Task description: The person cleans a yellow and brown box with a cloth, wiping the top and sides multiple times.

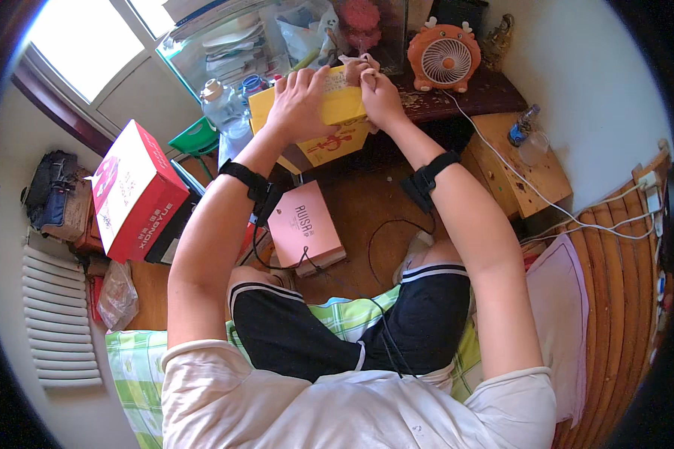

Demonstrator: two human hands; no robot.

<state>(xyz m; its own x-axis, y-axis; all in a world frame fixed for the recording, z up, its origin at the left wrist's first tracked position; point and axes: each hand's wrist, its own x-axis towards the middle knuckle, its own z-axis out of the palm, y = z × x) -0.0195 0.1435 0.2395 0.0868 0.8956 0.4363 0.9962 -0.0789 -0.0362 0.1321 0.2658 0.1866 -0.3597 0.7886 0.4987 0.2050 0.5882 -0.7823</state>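
So the left hand (298, 105) is spread out over the near corner of a yellow box (338, 147), palm down, fingers splayed toward the far edge. The right hand (382, 99) is bunched up around a crumpled pinkish cloth (358, 69), right at the box's upper right edge. Hands are apart, just the box corner and cloth between them. Both wrists have a black strap on.

The box is out at arm's length, tilted, in front of the dark table (472, 96). Can't tell what it's resting on, if anything. On the floor between the person's feet there's a pink box (305, 218) with a black cable near it.

Off to the left is a big red and white box (141, 196), then a green stool (195, 136) and a clear plastic jug (223, 105) nearer the yellow box. An orange fan (445, 60) stands on the dark table, and a small bottle (523, 126) is beside a clear cup (534, 148) on the wooden stand (505, 179) to the right.
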